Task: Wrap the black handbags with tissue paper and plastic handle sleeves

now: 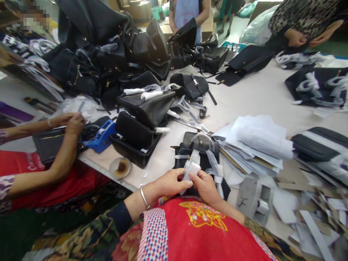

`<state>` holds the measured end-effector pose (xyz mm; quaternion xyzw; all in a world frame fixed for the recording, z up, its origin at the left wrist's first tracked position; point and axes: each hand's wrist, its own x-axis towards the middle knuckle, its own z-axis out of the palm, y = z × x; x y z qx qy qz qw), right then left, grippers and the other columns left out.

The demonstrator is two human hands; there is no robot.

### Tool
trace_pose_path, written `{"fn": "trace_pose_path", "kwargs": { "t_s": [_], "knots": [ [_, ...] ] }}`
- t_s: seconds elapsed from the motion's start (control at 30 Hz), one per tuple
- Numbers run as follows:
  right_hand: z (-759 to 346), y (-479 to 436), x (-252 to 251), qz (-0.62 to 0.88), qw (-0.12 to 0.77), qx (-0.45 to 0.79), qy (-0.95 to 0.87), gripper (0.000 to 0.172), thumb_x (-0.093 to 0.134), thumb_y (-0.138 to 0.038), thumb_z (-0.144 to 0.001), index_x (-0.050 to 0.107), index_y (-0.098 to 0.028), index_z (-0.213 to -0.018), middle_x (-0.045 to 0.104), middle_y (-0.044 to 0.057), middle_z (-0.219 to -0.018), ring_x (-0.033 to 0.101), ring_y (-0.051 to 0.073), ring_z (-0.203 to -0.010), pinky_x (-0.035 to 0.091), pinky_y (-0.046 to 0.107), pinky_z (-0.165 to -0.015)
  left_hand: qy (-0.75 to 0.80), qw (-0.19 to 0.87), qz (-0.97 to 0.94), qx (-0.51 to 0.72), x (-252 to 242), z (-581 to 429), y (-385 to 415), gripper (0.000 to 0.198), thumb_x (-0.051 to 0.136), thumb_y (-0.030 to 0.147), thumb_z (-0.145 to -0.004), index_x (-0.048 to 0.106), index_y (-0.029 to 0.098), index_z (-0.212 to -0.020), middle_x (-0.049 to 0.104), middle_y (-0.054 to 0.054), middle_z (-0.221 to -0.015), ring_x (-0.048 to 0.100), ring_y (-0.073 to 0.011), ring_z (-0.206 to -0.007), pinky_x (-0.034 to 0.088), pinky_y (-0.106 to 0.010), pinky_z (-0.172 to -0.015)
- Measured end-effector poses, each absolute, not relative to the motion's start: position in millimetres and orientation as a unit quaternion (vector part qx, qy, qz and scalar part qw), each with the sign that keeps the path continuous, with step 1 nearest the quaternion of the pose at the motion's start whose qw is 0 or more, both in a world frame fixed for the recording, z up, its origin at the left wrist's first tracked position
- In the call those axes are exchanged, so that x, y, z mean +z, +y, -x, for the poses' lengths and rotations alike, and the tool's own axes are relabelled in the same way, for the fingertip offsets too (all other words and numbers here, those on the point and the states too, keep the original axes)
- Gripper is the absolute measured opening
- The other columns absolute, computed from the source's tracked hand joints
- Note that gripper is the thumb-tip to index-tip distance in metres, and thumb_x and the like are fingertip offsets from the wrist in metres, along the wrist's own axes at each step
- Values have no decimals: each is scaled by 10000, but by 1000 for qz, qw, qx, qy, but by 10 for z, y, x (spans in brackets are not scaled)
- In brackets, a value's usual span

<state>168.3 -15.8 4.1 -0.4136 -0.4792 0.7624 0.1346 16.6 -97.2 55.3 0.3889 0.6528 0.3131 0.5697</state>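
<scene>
My left hand (170, 183) and my right hand (205, 186) meet just above my red apron, both pinching a small piece of white wrapping paper (191, 169). The paper sits on a strap of a small black handbag (199, 150) that lies on the table edge in front of me. More white wrapping is wound round the bag's handles. A silver bangle is on my left wrist.
A stack of white paper sheets (255, 143) lies right of the bag, with a tape dispenser (255, 203) and card scraps below it. Piles of black handbags (141, 108) fill the table. A co-worker's arms (59, 145) and a blue tape dispenser (103, 136) are at left. Other people stand at the far side.
</scene>
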Motion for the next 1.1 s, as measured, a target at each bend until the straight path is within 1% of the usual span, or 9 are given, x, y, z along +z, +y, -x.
{"fn": "trace_pose_path", "kwargs": {
  "t_s": [0.23,0.37,0.5,0.63,0.8,0.9,0.97,1.03,1.1],
  "knots": [
    [-1701,-190,-27,419,130,770,-463,434,743,-576,-724,697,-166,-860,543,-21,-564,450,122,-534,334,249,-486,565,667,-195,445,434,-331,-961,537,677,602,-801,605,153,-1088,681,-72,-961,634,-165,-803,498,-270,-698],
    [-1705,-215,-48,411,134,792,-431,422,747,-574,-731,622,-172,-752,440,-64,-505,349,81,-470,267,236,-460,591,661,-221,407,395,-384,-975,588,589,690,-831,560,161,-1085,694,-73,-890,659,-173,-734,503,-264,-619],
    [-1725,-227,-130,398,129,811,-408,414,728,-563,-770,570,-182,-735,432,-73,-501,343,73,-456,254,232,-453,647,604,-305,352,341,-373,-1006,593,446,732,-880,548,161,-1006,674,-54,-762,619,-153,-604,451,-243,-522],
    [-1754,-233,-202,377,117,834,-386,418,712,-574,-784,565,-184,-742,451,-67,-499,360,77,-449,283,231,-464,690,551,-340,325,229,-401,-1022,538,427,704,-899,538,179,-940,627,-15,-648,581,-153,-530,403,-251,-496],
    [-1817,-139,-126,382,49,821,-422,530,639,-696,-783,599,-170,-734,579,7,-557,484,113,-476,386,247,-493,753,440,-399,284,123,-426,-1042,397,487,565,-918,595,189,-854,682,-76,-760,634,-214,-685,406,-289,-590],
    [-1913,29,14,363,-10,730,-579,523,539,-676,-859,660,-171,-788,654,58,-645,568,162,-526,460,296,-542,766,425,-400,272,109,-414,-1050,433,464,571,-926,643,177,-919,714,-110,-857,660,-258,-770,421,-311,-629],
    [-1984,174,145,339,13,577,-743,435,511,-560,-922,709,-175,-880,690,91,-740,624,208,-636,499,347,-635,759,431,-402,276,110,-402,-1052,470,438,584,-935,663,172,-962,724,-112,-878,666,-266,-777,426,-317,-633],
    [-2015,314,293,280,69,393,-873,352,550,-444,-931,718,-165,-1066,713,146,-956,655,278,-883,506,417,-814,752,425,-416,284,113,-395,-1050,466,443,576,-937,679,175,-971,729,-106,-871,670,-266,-769,429,-317,-633],
    [-1974,417,423,167,77,256,-949,422,623,-362,-898,645,-171,-1274,630,188,-1272,552,348,-1198,427,488,-999,748,412,-434,287,118,-396,-1046,451,444,557,-943,686,178,-978,732,-106,-861,677,-270,-767,437,-318,-638]
  ]
}}
